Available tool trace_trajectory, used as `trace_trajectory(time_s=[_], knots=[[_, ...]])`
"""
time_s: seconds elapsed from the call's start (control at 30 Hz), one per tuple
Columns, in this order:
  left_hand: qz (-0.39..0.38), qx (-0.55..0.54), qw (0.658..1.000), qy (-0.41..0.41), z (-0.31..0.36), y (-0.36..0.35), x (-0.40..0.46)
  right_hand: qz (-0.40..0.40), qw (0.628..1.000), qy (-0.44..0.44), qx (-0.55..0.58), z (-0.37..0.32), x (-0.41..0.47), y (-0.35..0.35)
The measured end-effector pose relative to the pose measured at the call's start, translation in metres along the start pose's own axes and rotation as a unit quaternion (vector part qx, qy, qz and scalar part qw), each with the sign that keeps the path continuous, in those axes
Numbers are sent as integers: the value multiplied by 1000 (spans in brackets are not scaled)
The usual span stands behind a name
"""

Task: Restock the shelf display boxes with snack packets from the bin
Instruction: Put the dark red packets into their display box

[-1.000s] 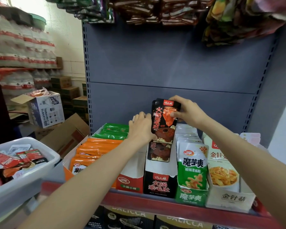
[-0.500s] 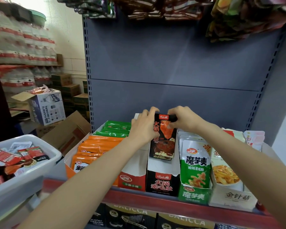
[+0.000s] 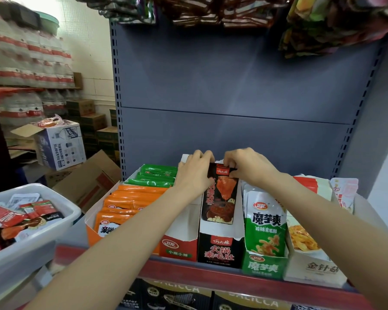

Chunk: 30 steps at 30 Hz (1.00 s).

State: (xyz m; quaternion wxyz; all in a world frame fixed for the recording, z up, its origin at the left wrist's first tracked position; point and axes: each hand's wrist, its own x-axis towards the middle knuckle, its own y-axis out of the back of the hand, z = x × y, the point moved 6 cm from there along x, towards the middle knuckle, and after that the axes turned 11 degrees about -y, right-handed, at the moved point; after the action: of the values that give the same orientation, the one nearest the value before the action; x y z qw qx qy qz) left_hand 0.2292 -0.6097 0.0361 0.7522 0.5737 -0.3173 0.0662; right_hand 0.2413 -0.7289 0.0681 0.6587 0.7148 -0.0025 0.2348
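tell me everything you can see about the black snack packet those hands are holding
The black snack packet is a glossy, flat pouch with a red logo patch at its top, orange-red food art and a dark round dish pictured lower down. It stands nearly upright in the black display box, its lower end inside. The right hand pinches its top edge; the left hand rests against its left side.

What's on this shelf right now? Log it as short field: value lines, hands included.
left hand: on the black packet's left edge
right hand: pinches the packet's top
black packet: upright inside black display box
box to its left: red front, no packets visible
box to its right: green, holds green-and-white packets
bin: lower left, holds mixed packets
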Motion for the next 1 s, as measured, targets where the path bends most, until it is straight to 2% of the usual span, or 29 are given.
trace_trajectory(time_s=[0.3, 0.43, 0.67, 0.8, 0.9, 1.0], knots=[[51, -87, 995, 4, -5, 18, -7, 49, 998, -18, 38, 5, -1, 7], [78, -117, 990, 2, -7, 34, -19, 42, 998, -46, -3, 2, -2, 5], [-15, -145, 989, 32, -5, 25, -31, 19, 997, -65, -38, -8, -1, 6], [-31, -188, 981, 48, -7, 22, -35, 17, 997, -72, -34, -8, -3, 6], [1, -208, 976, 60, -10, 32, -40, 48, 997, -64, -1, -15, -11, 11], [62, -217, 972, 66, -17, 55, -53, 77, 991, -46, 100, -37, -23, 15]])
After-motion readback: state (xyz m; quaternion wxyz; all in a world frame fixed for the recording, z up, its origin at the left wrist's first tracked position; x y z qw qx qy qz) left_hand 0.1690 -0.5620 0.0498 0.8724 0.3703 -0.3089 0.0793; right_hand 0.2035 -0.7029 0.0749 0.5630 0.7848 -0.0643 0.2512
